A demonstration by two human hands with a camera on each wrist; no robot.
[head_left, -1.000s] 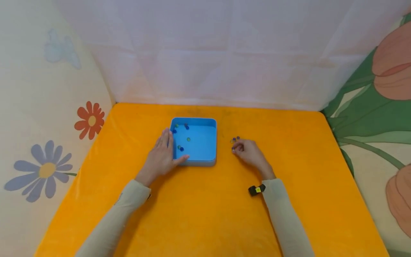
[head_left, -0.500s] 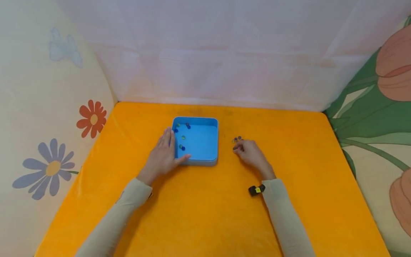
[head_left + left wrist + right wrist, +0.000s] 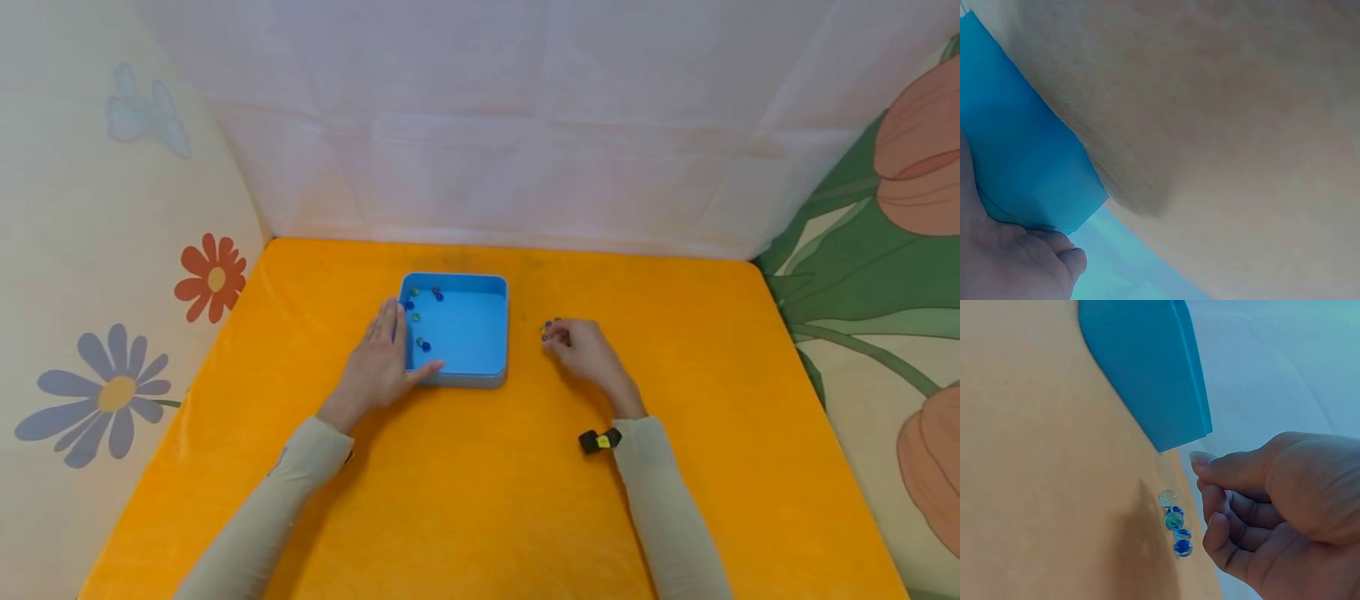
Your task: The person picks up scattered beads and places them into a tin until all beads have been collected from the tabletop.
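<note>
A square blue box [image 3: 507,342] stands on the orange cloth with several glass marbles [image 3: 426,347] inside, mostly along its left side. My left hand [image 3: 372,367] lies along the box's left wall, fingers straight and thumb over the front-left corner. To the right of the box, my right hand [image 3: 585,350] is low at a small group of loose marbles [image 3: 1174,520], blue and greenish. In the right wrist view its thumb and index finger meet near these marbles, the other fingers curled. I cannot tell whether a marble is between the fingertips.
Orange cloth [image 3: 480,483] covers the table. A pale curtain [image 3: 510,150] hangs behind its far edge, with flower-printed panels [image 3: 900,283] at both sides. A black wrist device [image 3: 599,442] is on my right wrist.
A green marble in the box has rolled left towards the wall. My right hand has shifted slightly away from me, staying at the loose marbles. My left hand keeps its place on the box.
</note>
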